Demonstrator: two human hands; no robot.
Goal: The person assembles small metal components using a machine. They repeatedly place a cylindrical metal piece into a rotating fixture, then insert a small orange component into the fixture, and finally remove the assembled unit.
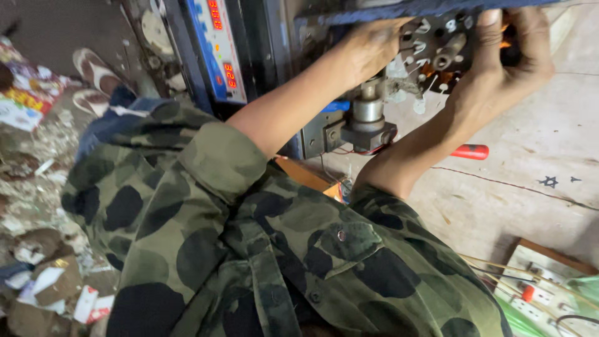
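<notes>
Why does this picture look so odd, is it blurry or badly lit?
Head view: even soft light, no hard shadows; the red display digits glow and bloom; the left hand and right hand on the metal machine part look slightly soft; the frame is tilted.

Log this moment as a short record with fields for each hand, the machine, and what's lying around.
left hand: on the machine's metal head, beside the small hooked parts
right hand: gripping the cluster of small metal parts from the right
machine: blue control panel with red digit displays; steel cylinder below the hands
bench: red tool handle behind the right forearm; white power strip lower right
floor: paper scraps, sandals
clothing: camouflage shirt
</notes>
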